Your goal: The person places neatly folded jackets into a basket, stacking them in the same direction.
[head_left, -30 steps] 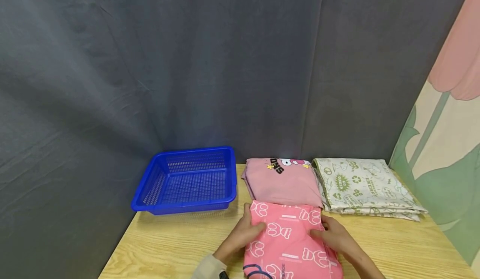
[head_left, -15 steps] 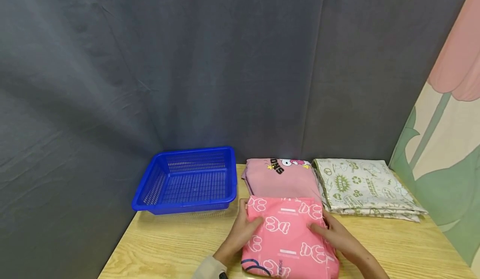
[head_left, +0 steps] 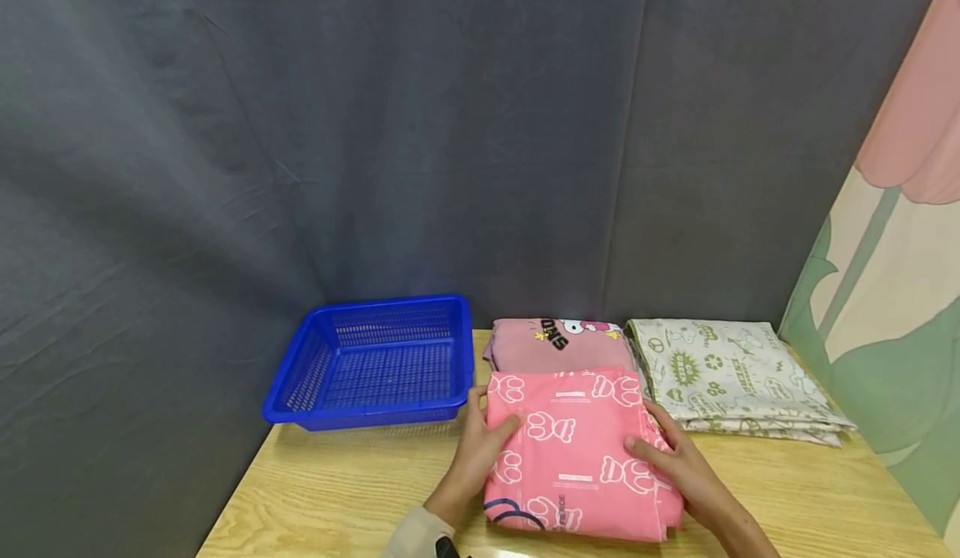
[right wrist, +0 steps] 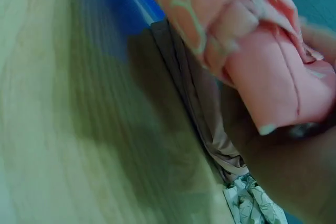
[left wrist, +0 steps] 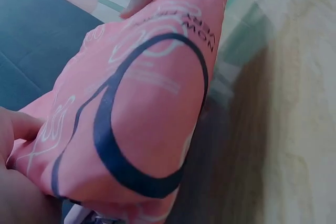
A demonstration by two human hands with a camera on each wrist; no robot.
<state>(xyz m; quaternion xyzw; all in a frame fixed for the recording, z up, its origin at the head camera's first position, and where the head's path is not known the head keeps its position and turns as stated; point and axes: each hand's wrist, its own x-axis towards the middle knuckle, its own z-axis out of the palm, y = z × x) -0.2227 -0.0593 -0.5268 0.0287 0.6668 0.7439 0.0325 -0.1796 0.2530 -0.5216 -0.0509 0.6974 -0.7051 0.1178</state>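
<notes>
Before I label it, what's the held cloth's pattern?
Pink cloth with white bear-like outlines and dark curves, clearest in the head view.

a: what stands behind everything?
b: a tall dark grey cloth hanging (head_left: pixel 450 141), creased at the left, with a near-vertical line right of centre.
a: and over on the right?
b: a cream panel (head_left: pixel 896 266) bearing a pale pink tulip (head_left: pixel 911 137), a slim green stem (head_left: pixel 858 259) and broad green leaves (head_left: pixel 903 387). wall or fabric, i can't tell.
a: furniture?
b: a pale yellow-brown wood-grain table (head_left: pixel 337 491), its left edge slanting along the grey cloth.
a: light?
b: a small white glare low in the head view, and soft shadows across the wood in both wrist views.
</notes>
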